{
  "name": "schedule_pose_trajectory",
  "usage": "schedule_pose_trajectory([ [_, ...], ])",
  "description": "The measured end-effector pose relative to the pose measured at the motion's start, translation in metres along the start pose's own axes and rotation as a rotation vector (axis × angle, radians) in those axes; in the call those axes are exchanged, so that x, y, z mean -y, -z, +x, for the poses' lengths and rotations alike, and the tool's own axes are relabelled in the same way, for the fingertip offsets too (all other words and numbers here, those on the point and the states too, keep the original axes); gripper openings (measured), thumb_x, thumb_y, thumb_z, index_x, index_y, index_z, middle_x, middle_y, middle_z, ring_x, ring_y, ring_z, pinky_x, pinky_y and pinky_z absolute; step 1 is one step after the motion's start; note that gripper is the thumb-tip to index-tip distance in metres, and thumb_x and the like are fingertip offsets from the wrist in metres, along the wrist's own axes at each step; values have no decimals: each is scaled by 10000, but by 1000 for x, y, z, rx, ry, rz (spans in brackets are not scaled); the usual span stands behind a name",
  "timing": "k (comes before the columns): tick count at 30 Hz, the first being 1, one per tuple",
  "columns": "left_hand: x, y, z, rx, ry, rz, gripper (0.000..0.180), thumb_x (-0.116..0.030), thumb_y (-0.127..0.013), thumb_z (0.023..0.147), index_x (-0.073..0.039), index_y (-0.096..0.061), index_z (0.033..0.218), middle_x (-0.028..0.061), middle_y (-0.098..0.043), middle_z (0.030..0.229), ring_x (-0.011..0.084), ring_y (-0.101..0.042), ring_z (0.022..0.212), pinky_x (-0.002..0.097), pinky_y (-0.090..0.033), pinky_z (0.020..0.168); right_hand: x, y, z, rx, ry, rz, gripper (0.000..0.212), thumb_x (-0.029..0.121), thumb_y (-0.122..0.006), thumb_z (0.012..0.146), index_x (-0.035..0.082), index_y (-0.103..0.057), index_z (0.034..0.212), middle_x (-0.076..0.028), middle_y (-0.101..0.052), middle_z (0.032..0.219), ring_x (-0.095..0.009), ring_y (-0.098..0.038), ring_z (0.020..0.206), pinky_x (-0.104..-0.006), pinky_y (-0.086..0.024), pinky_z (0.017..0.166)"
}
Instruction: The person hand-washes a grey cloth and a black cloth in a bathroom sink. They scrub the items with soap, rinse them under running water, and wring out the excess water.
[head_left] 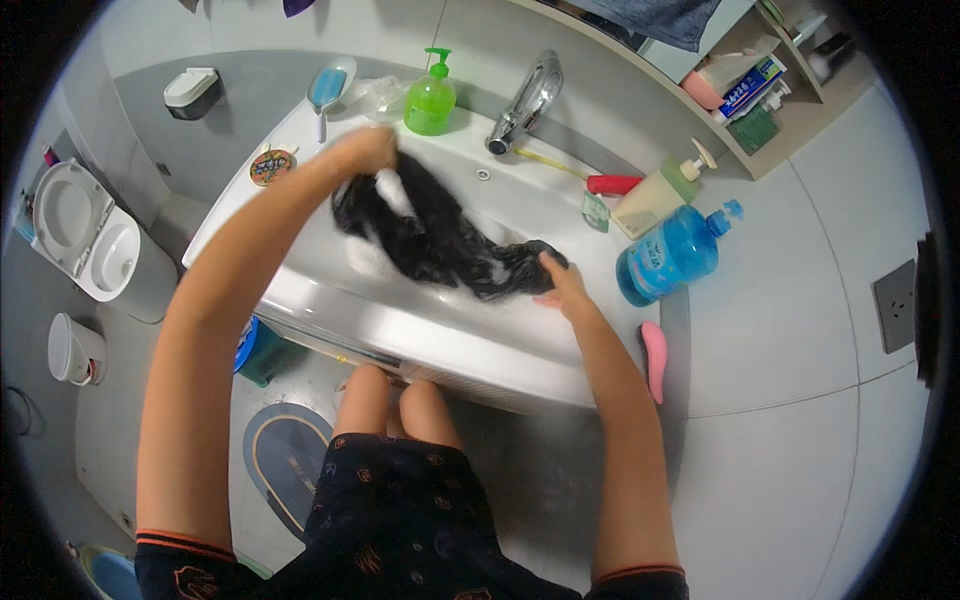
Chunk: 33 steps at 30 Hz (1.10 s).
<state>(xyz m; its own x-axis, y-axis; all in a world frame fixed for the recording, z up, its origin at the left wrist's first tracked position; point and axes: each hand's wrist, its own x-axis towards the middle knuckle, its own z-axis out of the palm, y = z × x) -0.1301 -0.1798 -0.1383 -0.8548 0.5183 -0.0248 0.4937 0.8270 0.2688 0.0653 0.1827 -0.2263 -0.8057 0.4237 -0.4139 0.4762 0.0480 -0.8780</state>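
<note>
A soaked black cloth (pixel 440 235), its exact kind not clear, stretches between my hands over the white washbasin (pixel 330 290). My left hand (pixel 370 150) is raised near the back left of the basin, closed round one end and slightly blurred. A white patch, perhaps suds or part of the cloth, shows just below it. At the right, my right hand (pixel 562 285) grips the bunched other end, thumb on top. White foam clings to the cloth's folds and lies beneath it. The chrome faucet (pixel 525 105) stands behind, apart from both hands.
Around the basin rim stand a green pump bottle (pixel 430 100), a blue brush (pixel 328 88), a round tin (pixel 271 167), a cream pump bottle (pixel 655 197), a large blue bottle (pixel 670 257) and a pink brush (pixel 653 360). A toilet (pixel 115 250) and white bucket (pixel 75 348) are left.
</note>
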Motion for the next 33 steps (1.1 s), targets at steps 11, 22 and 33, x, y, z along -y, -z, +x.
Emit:
schedule_pose_trajectory([
  [11,-125,-134,-25,322,-113,53,929,-826,-418,720,-385,-120,1481,149,-44,1554,428,-17,1410,622,-50,1093,-18,-83,13,-5,788,-1567,628,508,-503,856,154,-435,1370,-218,-291,1453,-454,-224,1341,-511,-211,1102],
  [22,-75,-167,0,17,-34,87,320,-328,-518,894,-208,-549,1189,117,-483,1211,335,-477,1117,446,-491,823,-35,-81,37,109,1010,-1217,443,416,-490,915,71,-559,1183,-117,-414,1362,-442,-354,1213,-529,-293,1036],
  [33,-71,-157,20,169,258,-364,347,-275,-477,907,-90,-563,1188,194,-614,1121,370,-584,1040,435,-458,905,-2,-76,38,96,663,-953,463,432,-615,837,129,-599,1188,-126,-593,975,-314,-562,942,-447,-447,851],
])
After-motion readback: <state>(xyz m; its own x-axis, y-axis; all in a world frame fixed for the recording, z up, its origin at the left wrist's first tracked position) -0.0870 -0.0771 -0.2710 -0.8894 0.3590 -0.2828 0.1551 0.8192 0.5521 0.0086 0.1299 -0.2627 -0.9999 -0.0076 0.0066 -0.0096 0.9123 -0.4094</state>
